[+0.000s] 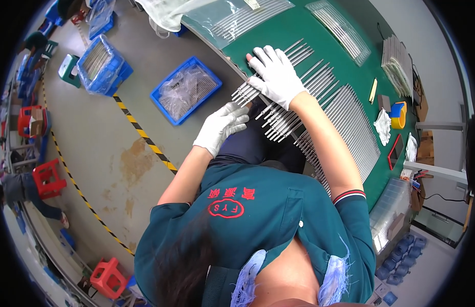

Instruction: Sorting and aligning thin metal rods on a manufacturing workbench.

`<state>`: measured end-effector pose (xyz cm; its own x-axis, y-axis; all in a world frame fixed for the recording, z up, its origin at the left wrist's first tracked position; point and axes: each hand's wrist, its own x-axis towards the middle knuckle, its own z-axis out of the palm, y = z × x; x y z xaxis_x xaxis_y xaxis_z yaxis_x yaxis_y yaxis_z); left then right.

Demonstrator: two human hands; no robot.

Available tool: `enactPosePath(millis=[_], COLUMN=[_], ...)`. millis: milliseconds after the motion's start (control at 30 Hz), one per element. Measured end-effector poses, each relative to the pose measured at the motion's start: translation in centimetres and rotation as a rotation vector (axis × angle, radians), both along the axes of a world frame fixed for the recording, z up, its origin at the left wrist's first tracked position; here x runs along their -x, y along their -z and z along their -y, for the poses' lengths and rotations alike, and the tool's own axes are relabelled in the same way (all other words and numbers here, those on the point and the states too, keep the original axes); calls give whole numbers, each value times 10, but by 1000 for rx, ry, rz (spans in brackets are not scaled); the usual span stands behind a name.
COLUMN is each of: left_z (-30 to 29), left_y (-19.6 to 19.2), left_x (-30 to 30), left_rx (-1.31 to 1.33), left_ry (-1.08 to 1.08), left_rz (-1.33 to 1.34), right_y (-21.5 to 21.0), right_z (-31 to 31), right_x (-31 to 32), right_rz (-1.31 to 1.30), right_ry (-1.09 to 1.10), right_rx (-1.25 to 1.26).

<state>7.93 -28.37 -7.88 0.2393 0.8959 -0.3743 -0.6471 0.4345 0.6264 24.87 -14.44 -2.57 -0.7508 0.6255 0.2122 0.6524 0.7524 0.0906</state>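
Note:
My right hand (276,77), in a white glove, lies palm down over a small group of thin metal rods (242,95) near the table's edge. Its fingers are stretched out on top of them. Off the table edge, close to the ends of these rods, my left hand (224,125) hangs in a matching glove, fingers extended and holding nothing I can see. Beside my right hand lies a second batch of metal rods (281,125). A larger row of rods (350,128) spreads out under and beyond my right forearm. The stepped rod ends stick out past the edge toward me.
The green table (293,28) carries bagged rods (252,20), a clear tray of rods (340,33), stacked trays (396,66), a yellow cutter (373,91) and a tape roll (398,115). A blue crate (170,113) stands on the floor to the left, near striped floor tape (145,135).

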Motion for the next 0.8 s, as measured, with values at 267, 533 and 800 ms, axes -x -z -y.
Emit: enactPosePath(millis=[267,533,800], left_z=[-6,-7,-10], left_y=[-14,-13,-17], left_x=[5,4,5], left_rx=[87,83,21], left_ry=[-115,-94,-65], left_rz=[15,18,-63], right_y=[-1,-5,0], right_z=[12,22,19], right_x=[-17,-29,-27], right_rz=[47,51,32], right_ry=[-5,5,4], right_rx=[86,92,61])
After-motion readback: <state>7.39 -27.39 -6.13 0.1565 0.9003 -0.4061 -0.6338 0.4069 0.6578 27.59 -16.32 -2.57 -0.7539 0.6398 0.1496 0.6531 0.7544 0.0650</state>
